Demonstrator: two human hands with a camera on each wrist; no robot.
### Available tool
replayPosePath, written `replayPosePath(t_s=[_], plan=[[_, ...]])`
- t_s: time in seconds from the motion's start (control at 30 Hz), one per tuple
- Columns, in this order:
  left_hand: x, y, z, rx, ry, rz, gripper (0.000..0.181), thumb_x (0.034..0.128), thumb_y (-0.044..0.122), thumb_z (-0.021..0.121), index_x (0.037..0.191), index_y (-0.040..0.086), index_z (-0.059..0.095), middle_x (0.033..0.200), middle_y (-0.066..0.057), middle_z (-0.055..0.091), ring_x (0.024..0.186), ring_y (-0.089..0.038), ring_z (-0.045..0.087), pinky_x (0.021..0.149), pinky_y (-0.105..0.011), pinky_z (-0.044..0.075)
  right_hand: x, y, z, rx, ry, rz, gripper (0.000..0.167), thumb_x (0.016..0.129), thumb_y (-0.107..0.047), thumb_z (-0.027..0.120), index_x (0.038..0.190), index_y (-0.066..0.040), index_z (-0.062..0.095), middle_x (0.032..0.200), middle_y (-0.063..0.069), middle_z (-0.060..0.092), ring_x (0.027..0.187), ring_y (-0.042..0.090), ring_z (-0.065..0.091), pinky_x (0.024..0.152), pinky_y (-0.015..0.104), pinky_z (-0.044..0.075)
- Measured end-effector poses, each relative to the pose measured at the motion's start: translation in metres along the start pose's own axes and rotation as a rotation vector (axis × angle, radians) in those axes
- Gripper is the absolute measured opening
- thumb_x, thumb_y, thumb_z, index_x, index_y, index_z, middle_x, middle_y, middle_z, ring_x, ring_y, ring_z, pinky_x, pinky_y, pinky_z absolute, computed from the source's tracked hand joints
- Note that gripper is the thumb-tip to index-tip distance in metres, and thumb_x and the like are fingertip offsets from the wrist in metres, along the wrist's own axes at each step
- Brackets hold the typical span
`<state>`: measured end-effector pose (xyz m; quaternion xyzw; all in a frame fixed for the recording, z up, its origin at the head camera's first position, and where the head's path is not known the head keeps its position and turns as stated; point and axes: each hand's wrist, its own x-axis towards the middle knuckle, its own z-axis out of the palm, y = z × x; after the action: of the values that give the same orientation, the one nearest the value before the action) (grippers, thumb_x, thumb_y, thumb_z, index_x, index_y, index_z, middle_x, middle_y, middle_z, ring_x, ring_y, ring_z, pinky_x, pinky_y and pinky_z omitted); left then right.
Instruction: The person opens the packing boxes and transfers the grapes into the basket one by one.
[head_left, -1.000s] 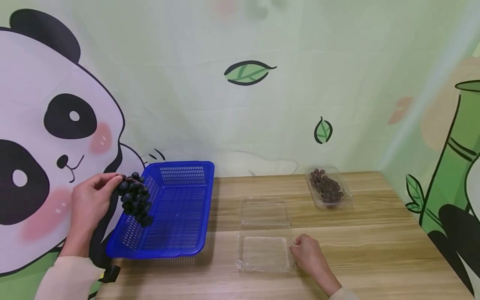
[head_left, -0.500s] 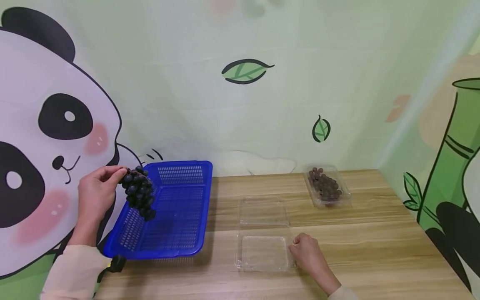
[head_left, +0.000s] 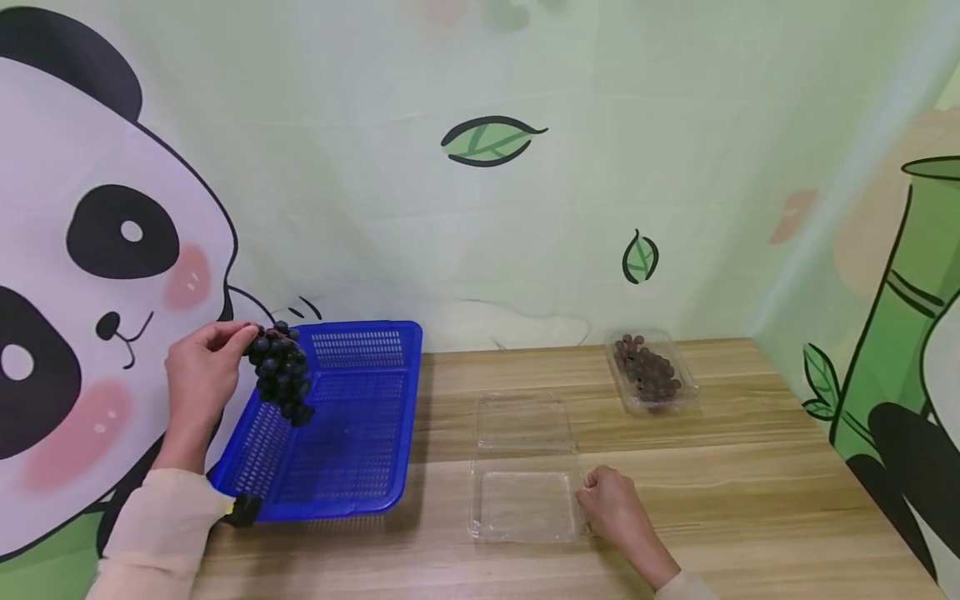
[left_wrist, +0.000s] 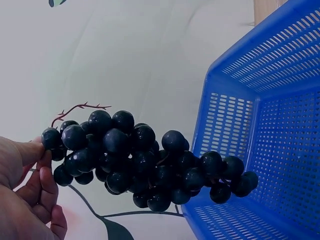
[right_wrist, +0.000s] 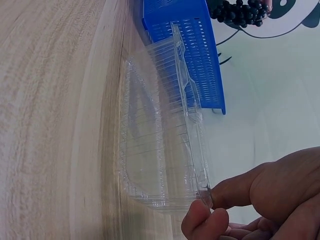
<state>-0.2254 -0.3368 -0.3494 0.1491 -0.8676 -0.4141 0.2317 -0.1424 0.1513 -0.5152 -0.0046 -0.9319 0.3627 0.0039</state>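
By the blue basket (head_left: pixel 341 454), lifting pinched black grapes (head_left: pixel 281 373) higher, seemingly clear, with the left hand (head_left: pixel 201 372); to its right, pinching the open clear container (head_left: pixel 525 507) with the right hand (head_left: pixel 615 504).

Head view forward and down, left wrist close on grapes (left_wrist: pixel 143 162), right wrist low along table (right_wrist: pixel 50 125), basket (head_left: pixel 360 348) in all

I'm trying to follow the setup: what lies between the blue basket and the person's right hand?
An open clear plastic container lies there in the head view, pinched by the right hand.
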Motion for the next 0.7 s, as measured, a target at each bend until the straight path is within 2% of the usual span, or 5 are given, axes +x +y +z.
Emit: replayPosePath(t_s=[0.17,0.33,0.5,0.7], plan=[[0.005,0.001,0.005,0.007,-0.015,-0.023,0.041,0.1002,0.04,0.067,0.125,0.007,0.075,0.09,0.013,0.065,0.086,-0.007,0.056,0.07,-0.021,0.045,0.001,0.001,0.0,-0.009,0.0,-0.008,0.009,0.081,0.0,0.068,0.078,0.0,0.059,0.069,0.003,0.057,0.061,0.015,0.053,0.057,0.032,0.048],[0.012,0.002,0.011,0.012,-0.021,-0.021,0.041,0.1003,0.038,0.068,0.124,0.006,0.074,0.1,-0.001,0.071,0.085,-0.009,0.056,0.069,-0.021,0.044,0.001,0.0,-0.001,-0.002,-0.003,-0.003,0.009,0.081,0.0,0.067,0.077,-0.001,0.059,0.067,0.002,0.056,0.059,0.015,0.052,0.056,0.031,0.047],[0.017,0.002,0.017,0.01,-0.043,-0.038,0.041,0.102,0.038,0.065,0.127,0.007,0.073,0.111,-0.009,0.07,0.089,-0.011,0.056,0.072,-0.021,0.045,0.001,-0.001,-0.001,0.002,-0.008,0.007,0.009,0.082,0.0,0.067,0.078,-0.001,0.059,0.068,0.002,0.056,0.059,0.015,0.052,0.054,0.03,0.046],[0.024,0.002,0.026,0.038,-0.047,-0.023,0.041,0.1027,0.037,0.064,0.127,0.006,0.072,0.119,-0.017,0.071,0.094,-0.013,0.059,0.076,-0.021,0.044,0.0,0.0,-0.002,0.004,-0.013,0.014,0.009,0.085,0.0,0.07,0.083,0.004,0.062,0.07,0.004,0.061,0.061,0.015,0.056,0.056,0.032,0.05]])
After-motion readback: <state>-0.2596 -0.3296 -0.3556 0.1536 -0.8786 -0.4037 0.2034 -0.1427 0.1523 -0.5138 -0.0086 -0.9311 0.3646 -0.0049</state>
